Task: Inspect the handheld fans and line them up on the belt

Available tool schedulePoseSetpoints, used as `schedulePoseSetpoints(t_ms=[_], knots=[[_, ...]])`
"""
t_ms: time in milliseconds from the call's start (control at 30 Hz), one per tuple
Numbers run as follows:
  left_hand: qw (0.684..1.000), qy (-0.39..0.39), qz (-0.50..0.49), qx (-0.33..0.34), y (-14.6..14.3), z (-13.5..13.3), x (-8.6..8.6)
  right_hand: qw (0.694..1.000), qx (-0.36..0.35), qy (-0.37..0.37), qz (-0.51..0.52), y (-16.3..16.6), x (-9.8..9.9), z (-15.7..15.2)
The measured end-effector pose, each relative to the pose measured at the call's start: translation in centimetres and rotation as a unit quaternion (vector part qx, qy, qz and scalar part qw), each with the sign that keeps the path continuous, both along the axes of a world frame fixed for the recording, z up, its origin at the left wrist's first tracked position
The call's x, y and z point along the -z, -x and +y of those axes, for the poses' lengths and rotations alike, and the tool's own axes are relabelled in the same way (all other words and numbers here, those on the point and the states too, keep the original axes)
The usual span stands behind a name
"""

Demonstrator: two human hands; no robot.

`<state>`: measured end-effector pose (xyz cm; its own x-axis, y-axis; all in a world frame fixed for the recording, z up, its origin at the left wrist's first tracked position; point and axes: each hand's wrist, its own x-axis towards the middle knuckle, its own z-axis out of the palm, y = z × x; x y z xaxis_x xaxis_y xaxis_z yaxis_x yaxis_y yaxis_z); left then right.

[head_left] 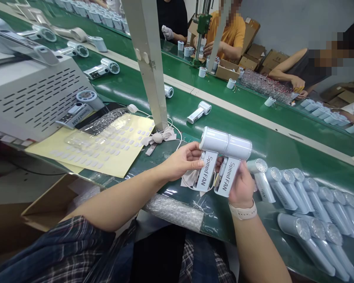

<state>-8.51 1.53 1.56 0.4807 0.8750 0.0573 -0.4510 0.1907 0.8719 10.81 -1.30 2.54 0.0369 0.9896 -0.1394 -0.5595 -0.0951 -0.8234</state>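
Observation:
I hold two white hand-held fans side by side above the green bench, their handles marked "Speed FAN". My left hand (184,160) grips the left fan (211,151) by its handle. My right hand (241,188) is wrapped round the handle of the right fan (234,161). A beige cloth (190,179) lies under the fans, partly hidden by them. A pale watch strap sits on my right wrist.
Several fans (301,196) lie in rows at my right. A yellow sticker sheet (106,147) and a grey machine (32,94) are at left, a white post (149,63) ahead. More fans ride the green belt (194,78). Other people work across it. A cardboard box (53,202) stands lower left.

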Motion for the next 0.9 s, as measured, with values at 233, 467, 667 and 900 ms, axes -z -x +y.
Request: schedulePoseSetpoints(t_ms=[233,467,667,900], knots=[[1.000,0.014,0.010,0.003,-0.14,0.25,-0.04,1.000,-0.012,0.016,-0.017,0.19,0.13,0.16],[0.997,0.052,0.048,0.004,-0.15,0.37,0.11,0.998,0.009,0.066,-0.016,0.44,0.65,0.51],[0.995,0.088,0.046,0.005,-0.16,0.63,0.63,0.995,-0.010,0.096,0.018,0.45,0.71,0.60],[0.996,0.017,0.091,-0.012,0.23,0.74,0.00,1.000,-0.009,0.009,-0.009,0.25,1.02,0.42]])
